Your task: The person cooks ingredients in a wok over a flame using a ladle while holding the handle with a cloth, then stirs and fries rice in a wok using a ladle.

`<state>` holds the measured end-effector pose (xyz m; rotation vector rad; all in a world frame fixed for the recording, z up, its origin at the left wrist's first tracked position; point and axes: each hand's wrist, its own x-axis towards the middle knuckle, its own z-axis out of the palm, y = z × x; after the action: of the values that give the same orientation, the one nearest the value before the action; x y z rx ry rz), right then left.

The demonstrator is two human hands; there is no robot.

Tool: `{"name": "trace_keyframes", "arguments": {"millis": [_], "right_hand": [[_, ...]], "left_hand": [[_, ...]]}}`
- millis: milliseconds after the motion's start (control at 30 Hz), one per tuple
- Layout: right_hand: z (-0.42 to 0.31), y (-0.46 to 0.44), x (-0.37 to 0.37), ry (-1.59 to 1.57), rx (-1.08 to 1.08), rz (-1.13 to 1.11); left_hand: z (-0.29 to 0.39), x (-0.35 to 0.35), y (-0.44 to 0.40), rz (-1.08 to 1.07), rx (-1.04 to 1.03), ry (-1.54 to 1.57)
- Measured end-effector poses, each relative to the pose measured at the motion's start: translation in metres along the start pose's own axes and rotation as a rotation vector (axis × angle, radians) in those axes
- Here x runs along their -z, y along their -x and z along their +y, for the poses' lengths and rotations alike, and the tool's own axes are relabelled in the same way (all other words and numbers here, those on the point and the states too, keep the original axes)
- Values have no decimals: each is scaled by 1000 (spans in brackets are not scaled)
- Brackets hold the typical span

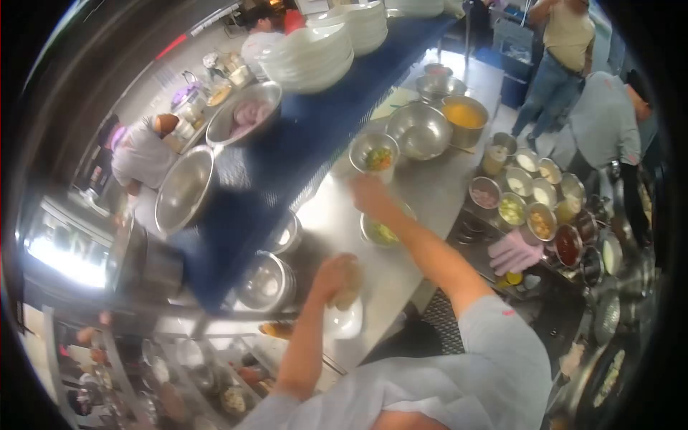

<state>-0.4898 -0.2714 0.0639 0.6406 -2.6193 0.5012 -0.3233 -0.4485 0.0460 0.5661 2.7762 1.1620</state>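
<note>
My left hand [332, 276] is closed around a pale tan, blurred thing [350, 288] whose kind I cannot make out. Just below it, a white dish [346, 322] sits on the steel counter. Farther up, my right hand [368, 193] is closed at the near side of a metal bowl [354, 152] with chopped orange and green vegetables [378, 158]. Whether it grips the bowl or something small is hidden. Under my right forearm stands a bowl with green pieces [385, 233], partly covered.
Stacked white plates [308, 57] and large steel bowls [185, 192] stand on a blue shelf [287, 154]. Beyond my right hand are an empty steel bowl [419, 131] and a pot of orange liquid [464, 115]. Ingredient pots [541, 221] stand at right; several people are nearby.
</note>
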Motion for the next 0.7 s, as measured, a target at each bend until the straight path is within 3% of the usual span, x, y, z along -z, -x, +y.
{"name": "trace_keyframes", "arguments": {"millis": [67, 100, 133, 200, 233, 333, 433, 533, 567, 600, 633, 667, 700], "right_hand": [[9, -55, -25, 70, 20, -23], [12, -80, -35, 108, 29, -28], [32, -109, -66, 196, 116, 15], [48, -121, -101, 136, 214, 159], [49, -120, -93, 1, 248, 172], [36, -115, -15, -466, 301, 175], [29, -124, 26, -535, 297, 24], [16, -121, 65, -613, 244, -20], [12, -115, 75, -638, 217, -39], [13, -109, 68, -448, 263, -65], [14, -103, 60, -262, 316, -82], [21, -102, 39, 135, 453, -120], [-5, -90, 95, 212, 273, -578]], "left_hand": [[37, 6, 0, -91, 211, 102], [55, 10, -1, -146, 444, 243], [15, -2, 8, -131, 131, 40], [30, 2, 23, -140, 244, 145], [83, 20, 21, -144, 676, 412], [34, 0, 74, 35, 637, 688], [27, -15, 103, 136, 594, 1705], [42, -21, 113, 209, 411, 2016], [51, -20, 115, 291, 463, 1793], [67, -16, 116, 361, 517, 1572], [71, -18, 122, 393, 547, 1548], [76, -19, 128, 424, 578, 1525], [48, -28, 143, 211, 475, 1794]]}}
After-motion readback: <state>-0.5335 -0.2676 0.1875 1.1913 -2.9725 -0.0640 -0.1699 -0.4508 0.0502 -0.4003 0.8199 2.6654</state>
